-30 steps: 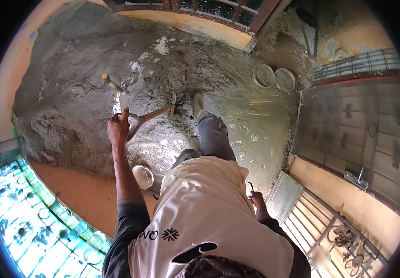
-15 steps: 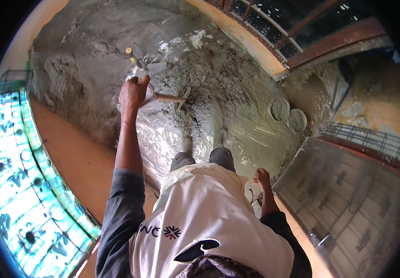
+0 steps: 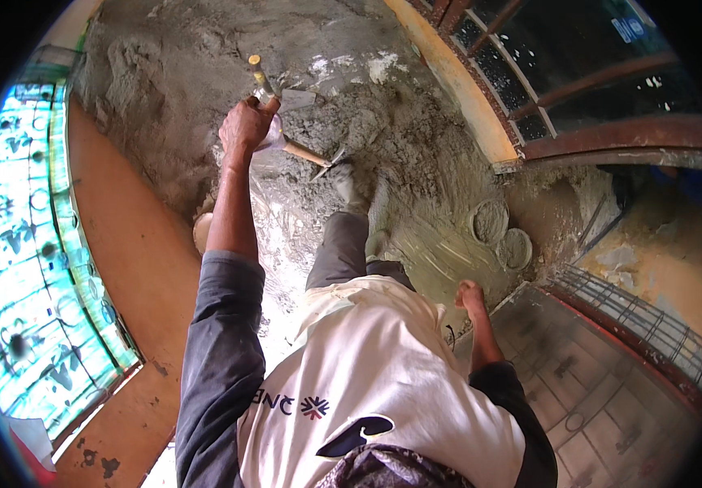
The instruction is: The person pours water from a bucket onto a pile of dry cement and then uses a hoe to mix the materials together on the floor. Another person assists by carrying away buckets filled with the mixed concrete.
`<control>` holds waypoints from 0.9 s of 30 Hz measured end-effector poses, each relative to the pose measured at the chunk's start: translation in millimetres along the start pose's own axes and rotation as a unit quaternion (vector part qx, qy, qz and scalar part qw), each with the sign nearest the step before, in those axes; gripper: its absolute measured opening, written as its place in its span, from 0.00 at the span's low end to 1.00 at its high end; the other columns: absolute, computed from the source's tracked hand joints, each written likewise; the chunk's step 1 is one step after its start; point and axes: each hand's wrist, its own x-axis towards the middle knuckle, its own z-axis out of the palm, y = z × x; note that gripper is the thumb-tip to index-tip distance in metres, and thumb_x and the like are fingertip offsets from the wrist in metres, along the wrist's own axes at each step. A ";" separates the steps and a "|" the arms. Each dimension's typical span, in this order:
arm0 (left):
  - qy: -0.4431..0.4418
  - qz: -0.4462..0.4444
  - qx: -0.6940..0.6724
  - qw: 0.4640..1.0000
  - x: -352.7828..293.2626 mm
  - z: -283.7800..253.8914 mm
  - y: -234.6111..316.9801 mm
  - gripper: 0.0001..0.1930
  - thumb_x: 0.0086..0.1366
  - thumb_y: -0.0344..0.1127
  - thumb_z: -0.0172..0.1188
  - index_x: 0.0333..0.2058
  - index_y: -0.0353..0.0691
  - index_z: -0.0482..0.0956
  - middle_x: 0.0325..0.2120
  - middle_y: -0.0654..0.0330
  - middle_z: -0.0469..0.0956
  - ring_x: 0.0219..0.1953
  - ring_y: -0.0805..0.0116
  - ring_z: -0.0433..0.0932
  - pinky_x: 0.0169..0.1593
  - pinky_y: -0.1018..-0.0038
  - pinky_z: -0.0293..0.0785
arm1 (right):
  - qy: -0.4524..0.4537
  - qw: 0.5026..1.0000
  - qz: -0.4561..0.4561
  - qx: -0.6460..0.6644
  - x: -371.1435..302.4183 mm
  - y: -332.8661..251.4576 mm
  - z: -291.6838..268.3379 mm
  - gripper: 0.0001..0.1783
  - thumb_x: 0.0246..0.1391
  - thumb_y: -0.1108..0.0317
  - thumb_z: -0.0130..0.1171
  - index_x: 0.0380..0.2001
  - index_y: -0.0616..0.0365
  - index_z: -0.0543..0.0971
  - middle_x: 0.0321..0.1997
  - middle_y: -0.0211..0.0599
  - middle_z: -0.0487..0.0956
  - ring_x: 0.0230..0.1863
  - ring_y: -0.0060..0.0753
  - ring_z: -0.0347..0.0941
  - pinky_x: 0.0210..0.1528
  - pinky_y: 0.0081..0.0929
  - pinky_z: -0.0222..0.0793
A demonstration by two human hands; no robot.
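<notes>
My left hand [image 3: 247,126] is stretched forward over the wet cement, its fingers closed round a bundle of tools. A trowel [image 3: 296,99] with a yellow-ended handle rises beyond the fist, its flat grey blade pointing right. A hammer-like tool [image 3: 306,153] with a wooden shaft and narrow crosswise metal head sticks out below the hand. Between them shows a pale purplish item [image 3: 273,135], mostly hidden by the fingers. At my right side, my right hand [image 3: 470,298] hangs with curled fingers and nothing visible in it.
Wet cement [image 3: 416,154] covers the floor round my feet. Two round containers of grey mix [image 3: 491,221] stand at right, near wire mesh [image 3: 631,309] and a tiled panel [image 3: 562,382]. A window frame [image 3: 627,146] is at upper right; bright patterned panes [image 3: 21,260] lie left.
One leg has stepped forward into the cement, and my body has moved ahead. My left hand still carries the tools. My right hand has swung slightly forward.
</notes>
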 end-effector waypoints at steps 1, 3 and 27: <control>-0.003 0.002 -0.002 1.000 -0.1 0.7 -2.2 0.28 0.57 0.61 0.51 0.43 0.45 0.80 0.40 0.45 0.79 0.47 0.45 0.76 0.50 0.57 0.70 | -0.002 1.000 -0.010 -0.001 1.2 -22.8 -1.4 0.15 0.59 0.68 0.49 0.48 0.59 0.74 0.29 0.32 0.75 0.23 0.30 0.74 0.26 0.32 0.73; -0.008 0.006 -0.006 1.000 -0.9 2.8 -5.5 0.28 0.57 0.62 0.51 0.43 0.45 0.80 0.40 0.46 0.80 0.47 0.45 0.76 0.50 0.57 0.71 | -0.008 1.000 -0.029 -0.002 8.2 -57.5 -3.4 0.16 0.60 0.67 0.49 0.49 0.58 0.73 0.33 0.33 0.75 0.25 0.29 0.75 0.28 0.32 0.74; -0.136 0.150 -0.103 0.974 -23.6 25.1 -39.0 0.28 0.63 0.61 0.52 0.24 0.38 0.79 0.15 0.59 0.75 0.18 0.69 0.74 0.25 0.67 0.72 | -0.002 0.997 0.065 -0.033 -2.9 26.3 86.4 0.18 0.59 0.60 0.51 0.47 0.60 0.75 0.31 0.39 0.76 0.23 0.33 0.75 0.25 0.32 0.75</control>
